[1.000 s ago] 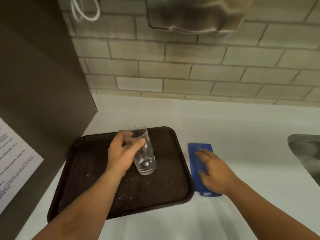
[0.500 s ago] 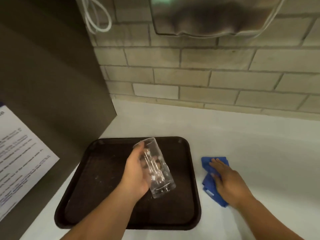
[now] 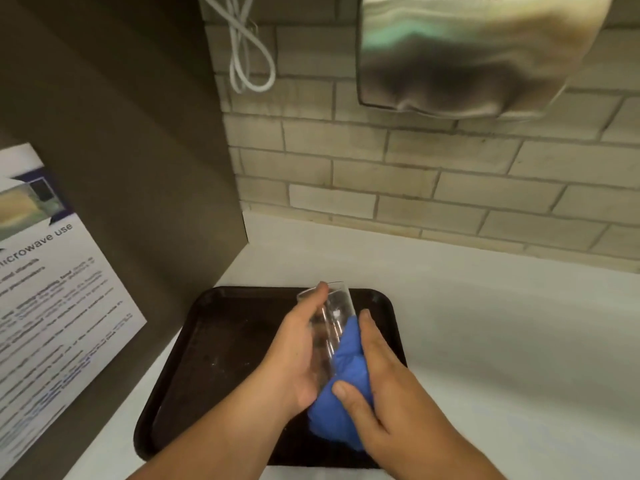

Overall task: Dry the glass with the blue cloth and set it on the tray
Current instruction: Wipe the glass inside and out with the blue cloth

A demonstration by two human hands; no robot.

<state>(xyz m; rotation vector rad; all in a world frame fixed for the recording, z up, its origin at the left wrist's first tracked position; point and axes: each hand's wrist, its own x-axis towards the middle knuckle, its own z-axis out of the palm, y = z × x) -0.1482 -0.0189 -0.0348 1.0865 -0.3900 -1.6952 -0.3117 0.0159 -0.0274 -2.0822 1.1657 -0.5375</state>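
Over the tray (image 3: pixel 214 344), you hold the glass (image 3: pixel 329 327) lifted and tilted, mouth away from you toward the wall (image 3: pixel 398 188), base toward your wrists. It is clear of the tray floor, not resting on anything but your hands.

Left hand (image 3: pixel 294 355): closed around the glass from its left side, palm cupping the lower wall, fingertip reaching up near the rim. That reads as the steadying grip, keeping the glass from turning while the other side gets wiped.

Right hand (image 3: pixel 374 375): closed on the cloth (image 3: pixel 346 362), bunched into a wad and pressed against the right side and base of the glass. Thumb lies across the cloth low down, fingers run up along it toward the rim. The bulk of the cloth sits at the base end; the mouth and upper wall show bare.

Working directly above the tray makes sense: any drips fall there rather than on the counter (image 3: pixel 502 323), and the set-down is short. The tilt likely puts the side wall against the cloth and lets water run off.

Judgement: drying is under way, early; the inside looks untouched, though the blur makes that hard to confirm. Next likely calls for turning the glass in your left hand against the cloth. Risk: wet glass, one-sided grip, could slip.

Background: steel dispenser (image 3: pixel 467 57) on the wall, looped cord (image 3: pixel 249 53), notice (image 3: pixel 45 299) at left.
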